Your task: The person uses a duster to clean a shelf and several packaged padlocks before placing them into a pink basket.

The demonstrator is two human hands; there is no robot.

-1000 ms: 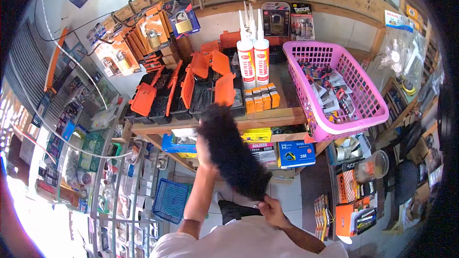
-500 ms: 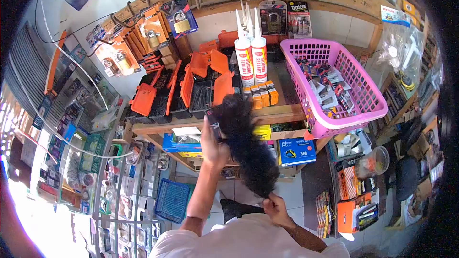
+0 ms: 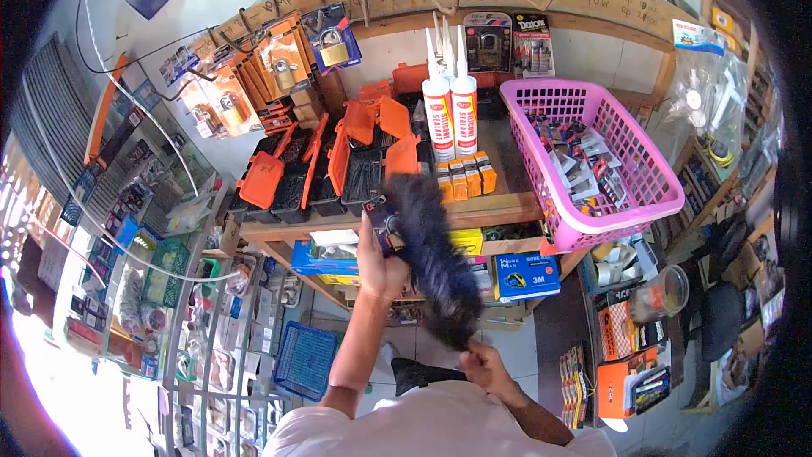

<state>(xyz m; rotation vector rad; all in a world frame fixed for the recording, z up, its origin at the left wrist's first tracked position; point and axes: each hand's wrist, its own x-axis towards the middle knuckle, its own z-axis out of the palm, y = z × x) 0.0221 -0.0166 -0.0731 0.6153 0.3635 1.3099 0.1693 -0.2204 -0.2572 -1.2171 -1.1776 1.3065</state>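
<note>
My left hand (image 3: 380, 269) holds up a dark carded package (image 3: 385, 224) in front of the wooden shelf edge. A fluffy black duster (image 3: 436, 262) slants beside it, its upper part touching or overlapping the package's right side. My right hand (image 3: 489, 370) is closed round the duster's lower end; the handle itself is hidden. Just beyond the duster's top are open black boxes with orange lids (image 3: 401, 155) and small orange boxes (image 3: 463, 178).
Two silicone sealant tubes (image 3: 464, 110) stand upright on the shelf. A pink basket (image 3: 613, 224) of small packets sits at the right. Carded padlocks (image 3: 334, 46) hang at the upper left. Below lies a blue 3M box (image 3: 526, 276).
The view has shifted slightly, so the shelf sits a little lower in it. The duster has moved slightly against the package and is blurred.
</note>
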